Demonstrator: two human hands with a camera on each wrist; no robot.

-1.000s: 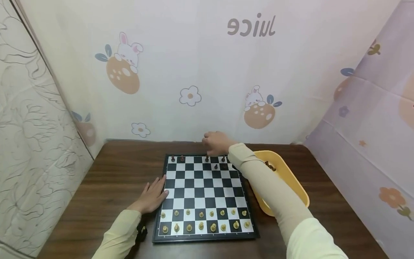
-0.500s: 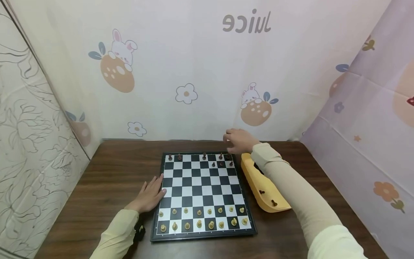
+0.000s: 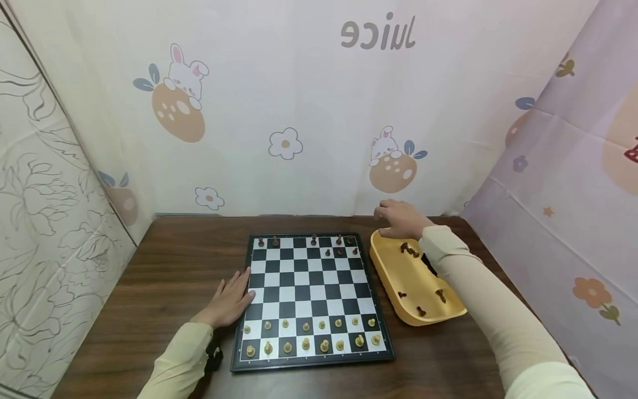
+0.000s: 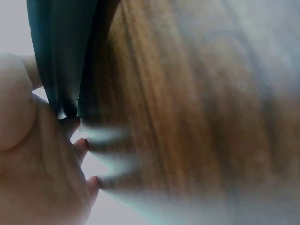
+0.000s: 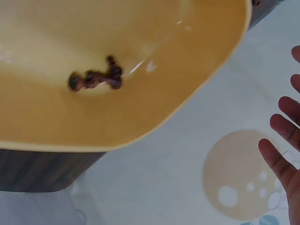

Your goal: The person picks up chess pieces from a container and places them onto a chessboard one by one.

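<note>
My left hand [image 3: 226,302] lies flat with straight fingers at the left edge of a black-and-white chessboard [image 3: 304,282]. In the left wrist view its palm [image 4: 33,159] is beside the board's dark side. My right hand [image 3: 402,219] hovers above the far end of a yellow tray [image 3: 408,271], fingers spread and holding nothing. Dark chess pieces lie in that tray, among them a small group [image 5: 96,79] in the right wrist view. Light pieces [image 3: 306,343] fill the board's two near rows. Several dark pieces [image 3: 314,240] stand along the far rows.
Board and tray sit side by side on a brown wooden table [image 3: 179,260]. Behind it hangs a patterned cloth [image 3: 309,183], with more cloth at left and right. My right forearm [image 3: 478,282] crosses over the tray's right side.
My right hand has moved right, from over the board's far edge to over the tray. Two more dark pieces show at the board's far right corner. The left hand stays at the board's edge.
</note>
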